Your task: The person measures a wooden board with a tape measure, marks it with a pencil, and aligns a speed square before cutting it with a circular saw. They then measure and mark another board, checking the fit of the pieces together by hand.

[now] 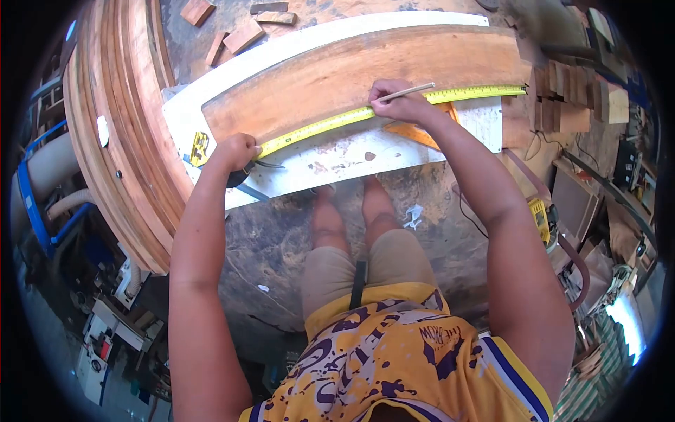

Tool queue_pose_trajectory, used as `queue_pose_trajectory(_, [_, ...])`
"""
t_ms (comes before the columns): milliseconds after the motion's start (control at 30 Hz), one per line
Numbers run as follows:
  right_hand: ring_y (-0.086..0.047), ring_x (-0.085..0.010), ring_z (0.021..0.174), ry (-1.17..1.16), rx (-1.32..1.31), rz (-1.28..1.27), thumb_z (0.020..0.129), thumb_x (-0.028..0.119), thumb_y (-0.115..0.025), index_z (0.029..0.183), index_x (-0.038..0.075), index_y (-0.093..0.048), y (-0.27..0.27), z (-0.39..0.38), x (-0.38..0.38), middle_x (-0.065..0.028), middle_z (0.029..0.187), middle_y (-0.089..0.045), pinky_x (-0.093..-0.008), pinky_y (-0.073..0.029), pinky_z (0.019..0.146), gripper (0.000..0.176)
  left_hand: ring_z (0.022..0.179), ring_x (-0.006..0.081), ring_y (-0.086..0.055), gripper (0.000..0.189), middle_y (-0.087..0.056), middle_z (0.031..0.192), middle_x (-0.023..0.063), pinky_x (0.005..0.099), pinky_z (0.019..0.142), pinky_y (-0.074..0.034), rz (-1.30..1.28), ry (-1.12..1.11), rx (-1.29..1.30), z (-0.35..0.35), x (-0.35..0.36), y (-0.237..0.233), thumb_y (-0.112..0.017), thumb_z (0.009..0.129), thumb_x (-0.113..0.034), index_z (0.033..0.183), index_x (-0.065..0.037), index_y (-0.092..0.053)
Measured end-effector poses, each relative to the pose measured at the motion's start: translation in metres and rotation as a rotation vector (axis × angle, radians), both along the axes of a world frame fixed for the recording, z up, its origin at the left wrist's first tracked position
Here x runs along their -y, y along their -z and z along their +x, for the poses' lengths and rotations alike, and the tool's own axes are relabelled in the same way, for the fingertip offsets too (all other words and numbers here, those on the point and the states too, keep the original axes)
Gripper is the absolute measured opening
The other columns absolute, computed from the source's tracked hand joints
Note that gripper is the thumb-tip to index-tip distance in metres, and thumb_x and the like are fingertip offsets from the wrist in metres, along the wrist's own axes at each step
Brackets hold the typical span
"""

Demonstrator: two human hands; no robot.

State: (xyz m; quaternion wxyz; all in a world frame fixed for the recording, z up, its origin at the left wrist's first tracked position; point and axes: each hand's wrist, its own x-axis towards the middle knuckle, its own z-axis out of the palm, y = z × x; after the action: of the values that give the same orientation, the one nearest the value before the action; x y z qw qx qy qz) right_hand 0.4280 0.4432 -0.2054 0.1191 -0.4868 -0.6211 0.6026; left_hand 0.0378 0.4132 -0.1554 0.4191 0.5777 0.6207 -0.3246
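A wide wooden board [380, 67] lies on a white panel. A yellow tape measure [316, 128] is stretched along the board's near edge, its blade reaching past the right end. My left hand [237, 151] is closed round the tape's left end, with part of a dark case showing beneath it. My right hand [397, 102] grips a pencil [418, 89], which points to the right, and rests over the tape near the middle of the board. Under my right wrist lies an orange set square [415, 133], partly hidden by the arm.
Long planks [116, 141] are stacked at the left. A small yellow-and-black object [200, 149] sits on the white panel [337, 163] near my left hand. Wood offcuts [244, 35] lie at the back, and several blocks [569, 91] at the right. A yellow tool [539, 221] is beside my right arm.
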Motion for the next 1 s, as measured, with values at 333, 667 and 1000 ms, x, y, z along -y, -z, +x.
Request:
queue_pose_trajectory(333, [-0.064,-0.0202,0.071,-0.016,0.092,0.065,0.078,0.020,-0.066,0.084,0.004,-0.066,0.0003,-0.0024,0.0034,-0.0099,0.078,-0.068,-0.0332,-0.050,0.066,0.017,0.079,0.0302,-0.065,0.028,-0.067,0.083,0.0174,0.0400,0.073,-0.049,0.025,0.021,0.017,0.0015,-0.0010,-0.0031,-0.062,0.089,-0.032,0.087,-0.005,-0.068])
queue_pose_trajectory(667, [-0.064,-0.0187,0.069,0.021,0.113,0.107,0.079,0.020,-0.065,0.084,0.003,-0.065,-0.0023,-0.0051,0.0065,-0.0093,0.076,-0.067,-0.0321,-0.050,0.063,0.017,0.088,0.0321,-0.065,0.027,-0.068,0.090,0.0178,0.0414,0.080,-0.049,0.002,-0.010,-0.011,0.0061,-0.0022,-0.0092,-0.063,0.088,-0.033,0.087,-0.007,-0.068])
queue_pose_trajectory(1000, [-0.061,-0.0127,0.069,0.020,0.154,0.074,0.079,0.016,-0.064,0.083,0.002,-0.065,-0.0041,-0.0062,0.0047,-0.0061,0.075,-0.066,-0.0287,-0.048,0.064,0.014,0.082,0.0302,-0.066,0.028,-0.068,0.085,0.0176,0.0402,0.075,-0.049,0.046,0.008,0.024,0.0026,0.0007,-0.0044,-0.062,0.089,-0.033,0.089,-0.005,-0.069])
